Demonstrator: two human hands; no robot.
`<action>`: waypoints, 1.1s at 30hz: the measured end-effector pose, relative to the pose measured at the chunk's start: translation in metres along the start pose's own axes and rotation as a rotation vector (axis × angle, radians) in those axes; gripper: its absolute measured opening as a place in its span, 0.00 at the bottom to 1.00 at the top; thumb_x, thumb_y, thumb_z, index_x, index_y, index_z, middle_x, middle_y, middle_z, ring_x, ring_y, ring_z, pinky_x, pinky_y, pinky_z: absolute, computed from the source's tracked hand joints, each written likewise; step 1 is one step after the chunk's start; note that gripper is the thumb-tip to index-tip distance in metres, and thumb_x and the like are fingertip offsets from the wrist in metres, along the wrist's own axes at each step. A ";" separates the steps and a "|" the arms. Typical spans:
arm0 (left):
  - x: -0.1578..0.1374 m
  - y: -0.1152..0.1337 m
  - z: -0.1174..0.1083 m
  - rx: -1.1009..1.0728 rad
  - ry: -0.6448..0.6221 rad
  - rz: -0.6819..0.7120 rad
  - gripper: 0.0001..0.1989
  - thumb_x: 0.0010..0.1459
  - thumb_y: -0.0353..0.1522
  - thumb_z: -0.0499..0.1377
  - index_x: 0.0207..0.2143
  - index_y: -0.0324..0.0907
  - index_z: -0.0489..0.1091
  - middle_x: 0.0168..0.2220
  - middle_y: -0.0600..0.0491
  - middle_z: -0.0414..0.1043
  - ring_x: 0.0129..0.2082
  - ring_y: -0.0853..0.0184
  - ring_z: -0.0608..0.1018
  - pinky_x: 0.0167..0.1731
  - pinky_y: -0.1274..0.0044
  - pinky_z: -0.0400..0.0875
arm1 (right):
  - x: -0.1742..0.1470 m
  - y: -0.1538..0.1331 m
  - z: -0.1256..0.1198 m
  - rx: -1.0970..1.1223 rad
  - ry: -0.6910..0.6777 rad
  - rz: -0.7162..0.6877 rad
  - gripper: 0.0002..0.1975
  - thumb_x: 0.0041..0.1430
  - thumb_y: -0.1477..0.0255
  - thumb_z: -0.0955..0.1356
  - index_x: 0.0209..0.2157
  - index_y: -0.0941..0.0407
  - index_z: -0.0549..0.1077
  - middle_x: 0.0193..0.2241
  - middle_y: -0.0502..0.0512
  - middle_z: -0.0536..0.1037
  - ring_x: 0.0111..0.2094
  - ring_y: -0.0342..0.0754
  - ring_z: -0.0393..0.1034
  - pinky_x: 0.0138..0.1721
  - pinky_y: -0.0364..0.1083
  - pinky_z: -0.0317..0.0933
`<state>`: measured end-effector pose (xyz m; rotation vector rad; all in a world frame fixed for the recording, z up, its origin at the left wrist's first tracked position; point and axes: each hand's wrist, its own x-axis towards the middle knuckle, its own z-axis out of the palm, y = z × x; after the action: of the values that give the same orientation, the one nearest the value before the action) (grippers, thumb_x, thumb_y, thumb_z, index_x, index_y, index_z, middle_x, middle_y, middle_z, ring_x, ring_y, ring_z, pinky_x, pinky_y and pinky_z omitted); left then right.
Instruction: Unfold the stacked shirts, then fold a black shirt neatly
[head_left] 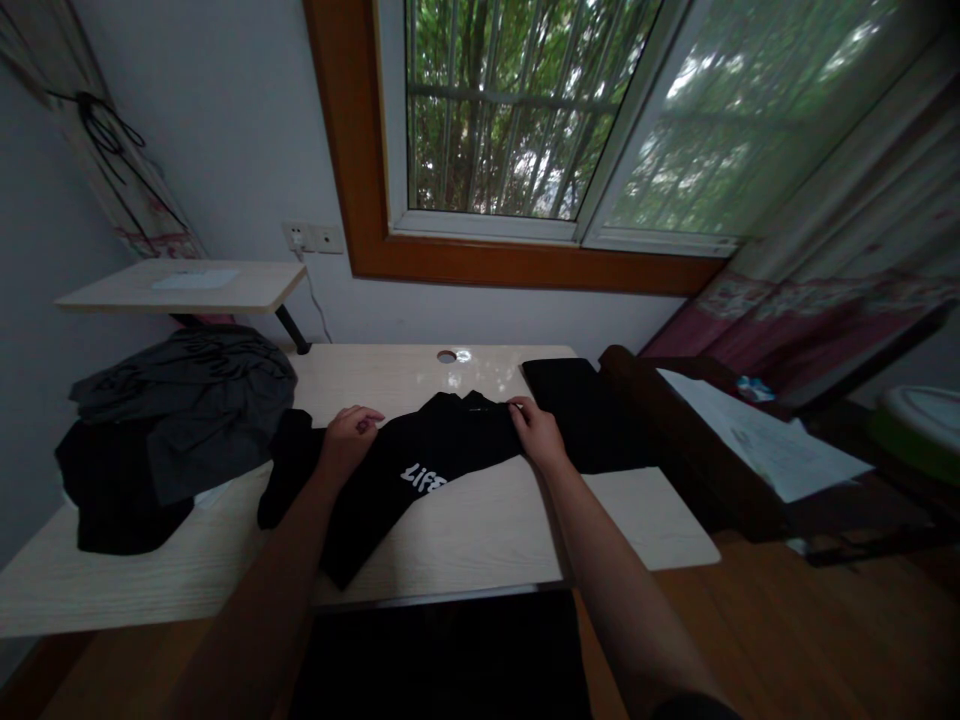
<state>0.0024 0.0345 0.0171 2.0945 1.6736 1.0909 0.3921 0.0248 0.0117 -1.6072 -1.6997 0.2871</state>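
Note:
A black garment (442, 440) with white "Life" lettering lies partly folded on the pale wooden table (465, 540). My right hand (538, 432) pinches its upper right edge between thumb and fingertips. On the other side, my left hand (351, 442) is at the garment's left edge, its fingers loosely bent and pointing right, with no cloth visibly gripped. More black cloth (291, 455) extends left of that hand, partly covered by my wrist and forearm. A folded black garment (589, 415) lies flat just beyond my right hand.
A heap of dark grey and black clothes (202, 400) covers the table's left side, beneath and in front of a small raised shelf (255, 290). To the right stands a dark brown piece of furniture (675, 440) with papers (765, 440) on it. A window (525, 120) is behind the table.

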 end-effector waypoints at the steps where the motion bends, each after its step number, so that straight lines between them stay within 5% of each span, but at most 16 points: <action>1: 0.000 -0.001 0.000 -0.006 -0.001 0.002 0.13 0.53 0.27 0.54 0.34 0.44 0.78 0.35 0.52 0.78 0.38 0.62 0.77 0.46 0.70 0.71 | 0.000 -0.001 0.000 -0.011 -0.009 -0.002 0.15 0.67 0.61 0.62 0.48 0.50 0.76 0.35 0.55 0.82 0.36 0.54 0.78 0.38 0.46 0.66; 16: -0.001 0.010 -0.004 -0.089 -0.093 -0.012 0.12 0.58 0.32 0.53 0.34 0.45 0.77 0.39 0.53 0.80 0.42 0.63 0.80 0.49 0.71 0.72 | -0.002 -0.005 -0.003 -0.026 -0.076 -0.007 0.18 0.64 0.61 0.64 0.51 0.51 0.74 0.28 0.51 0.78 0.27 0.49 0.73 0.31 0.44 0.63; 19: -0.001 0.009 -0.003 -0.080 -0.088 -0.012 0.12 0.58 0.32 0.53 0.34 0.45 0.77 0.38 0.53 0.80 0.42 0.63 0.80 0.50 0.71 0.72 | -0.003 -0.007 -0.003 0.019 -0.108 -0.036 0.21 0.64 0.58 0.65 0.55 0.52 0.73 0.31 0.52 0.79 0.31 0.50 0.74 0.35 0.45 0.66; 25: 0.000 0.009 -0.003 -0.054 -0.097 -0.023 0.12 0.57 0.31 0.52 0.32 0.46 0.76 0.37 0.53 0.80 0.42 0.62 0.79 0.50 0.70 0.71 | -0.002 -0.004 0.001 0.095 -0.174 -0.149 0.32 0.57 0.57 0.72 0.61 0.50 0.68 0.54 0.59 0.76 0.52 0.56 0.72 0.55 0.54 0.65; 33: -0.004 0.015 -0.004 -0.028 -0.143 0.003 0.11 0.57 0.30 0.50 0.28 0.45 0.73 0.34 0.53 0.78 0.38 0.63 0.78 0.45 0.71 0.71 | 0.000 -0.004 0.006 0.001 -0.185 -0.243 0.38 0.53 0.62 0.76 0.64 0.50 0.66 0.55 0.61 0.73 0.56 0.59 0.68 0.59 0.58 0.62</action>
<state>0.0099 0.0253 0.0273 2.1050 1.5800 0.9349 0.3855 0.0260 0.0098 -1.3901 -2.0133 0.3225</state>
